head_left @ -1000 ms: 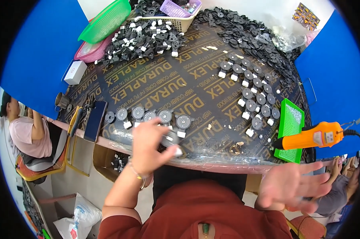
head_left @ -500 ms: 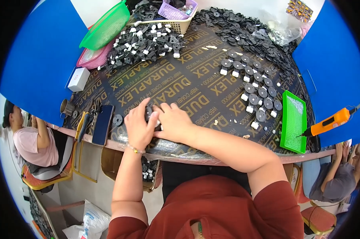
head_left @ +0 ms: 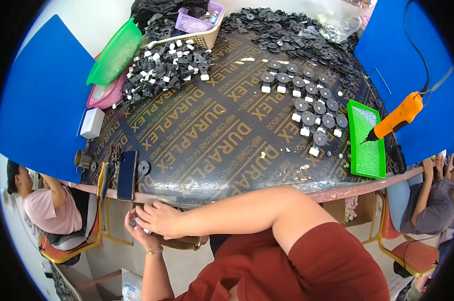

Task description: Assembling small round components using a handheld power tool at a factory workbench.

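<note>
Both my hands are together just off the table's near edge, at the left. My left hand (head_left: 144,238), palm up with curled fingers, cups a small black and white plastic part (head_left: 133,221), mostly hidden. My right hand (head_left: 164,219) reaches across and lies over it, fingers bent onto the part and the left hand. Below them shows a bit of a cardboard box (head_left: 184,243). Nearest on the table are a dark phone (head_left: 127,175) and a single black disc (head_left: 144,167).
Black discs with white-ended parts (head_left: 307,118) stand in rows at right, beside a green tray (head_left: 367,165) and a hanging orange electric screwdriver (head_left: 400,115). Piles of black-and-white parts (head_left: 169,70) and black discs (head_left: 287,35) lie farther back. Co-workers sit at both sides.
My hands have moved from above the table toward me and left, past its edge, still together on the part. My body has leaned left and the view has shifted.
</note>
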`<state>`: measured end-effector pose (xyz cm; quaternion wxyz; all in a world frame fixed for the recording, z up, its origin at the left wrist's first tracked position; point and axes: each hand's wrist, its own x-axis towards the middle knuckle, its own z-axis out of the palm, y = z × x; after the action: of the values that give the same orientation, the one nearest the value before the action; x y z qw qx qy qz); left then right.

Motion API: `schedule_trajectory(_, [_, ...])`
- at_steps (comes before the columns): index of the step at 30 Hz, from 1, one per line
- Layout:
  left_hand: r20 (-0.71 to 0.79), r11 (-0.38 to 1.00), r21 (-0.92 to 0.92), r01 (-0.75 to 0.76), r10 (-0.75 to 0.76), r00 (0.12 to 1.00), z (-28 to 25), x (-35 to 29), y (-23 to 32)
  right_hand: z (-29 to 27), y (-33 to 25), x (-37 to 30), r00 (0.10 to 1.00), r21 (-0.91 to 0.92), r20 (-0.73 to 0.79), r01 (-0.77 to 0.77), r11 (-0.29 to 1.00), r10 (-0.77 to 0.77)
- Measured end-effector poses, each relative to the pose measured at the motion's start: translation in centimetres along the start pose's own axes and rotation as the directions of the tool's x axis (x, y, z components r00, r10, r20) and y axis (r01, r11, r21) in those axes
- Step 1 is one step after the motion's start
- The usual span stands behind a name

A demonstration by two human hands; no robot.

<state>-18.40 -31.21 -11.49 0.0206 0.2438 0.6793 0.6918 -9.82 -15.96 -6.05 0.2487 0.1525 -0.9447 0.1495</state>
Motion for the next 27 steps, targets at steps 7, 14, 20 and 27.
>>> schedule_trajectory(7, [0.113,0.758,0.527,-0.385,0.387,0.915,0.4,0.7,-1.2,-11.9,2.2,-4.7,0.890,0.018,-0.444,0.118,0.993,-0.097])
schedule_trajectory(14, [0.614,0.633,0.236,-0.738,0.492,0.618,17.3,4.8,13.1,-32.0,4.5,-22.3,0.496,-0.398,-0.865,-0.768,0.503,0.074])
schedule_trajectory(20, [0.806,0.567,-0.214,-0.796,0.562,0.184,36.0,1.6,14.4,-32.8,5.9,-25.4,0.250,0.809,-0.424,-0.326,0.488,0.870])
schedule_trajectory(27, [0.845,0.514,-0.315,-0.798,0.535,0.011,44.0,-2.9,13.3,-35.8,5.5,-29.6,0.327,0.718,-0.550,-0.284,0.635,0.768])
